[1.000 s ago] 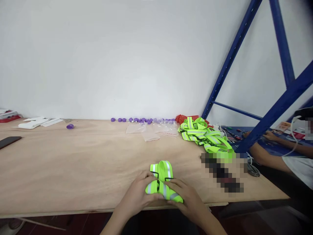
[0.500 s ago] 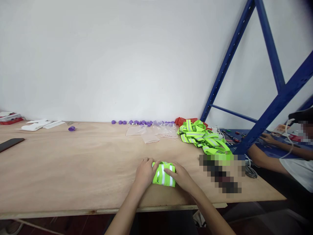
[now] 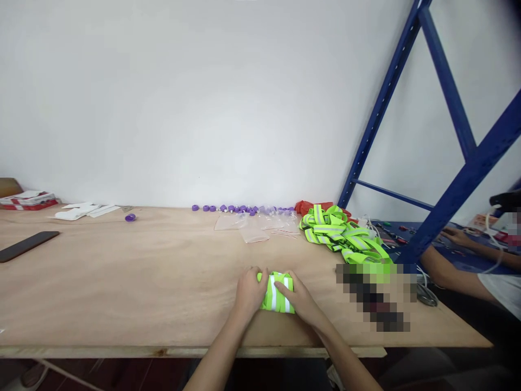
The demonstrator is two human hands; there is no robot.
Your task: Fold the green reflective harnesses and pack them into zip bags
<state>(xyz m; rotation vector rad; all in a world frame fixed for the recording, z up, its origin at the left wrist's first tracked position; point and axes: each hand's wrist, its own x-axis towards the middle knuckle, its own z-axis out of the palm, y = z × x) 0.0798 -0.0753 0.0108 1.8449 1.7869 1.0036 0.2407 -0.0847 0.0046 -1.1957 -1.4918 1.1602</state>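
Grips a folded neon-green strap (image 3: 279,297) between two bare hands, just above or on the wooden table (image 3: 163,288), close to the front edge and a little right of the middle of the view. Shows two pale reflective stripes running down the front of the strap. Grasps the left end with the left hand (image 3: 249,290), fingers curled and thumb lying along the side. Grasps the right end with the right hand (image 3: 302,300), thumb laid across the front and fingers about the far corner.

Beyond the hands, has clear plastic bags (image 3: 254,232) lying flat and overlapping, with a row of small purple rolls (image 3: 232,208) behind, near the white wall (image 3: 203,98). To the right of the bags, has a tangled pile of green straps (image 3: 334,231), with red material (image 3: 313,207) tucked behind. Nearer, right of the right hand, has a dark item under a blurred patch (image 3: 372,298), too masked to name, and beside it a coiled cable (image 3: 426,295).

On the left, has a lone purple roll (image 3: 130,218), white paper pieces (image 3: 77,212), a red and white box (image 3: 28,202) and a dark flat slab (image 3: 30,245). At far right, past a blue metal frame (image 3: 459,201), shows another person's forearm (image 3: 443,269).
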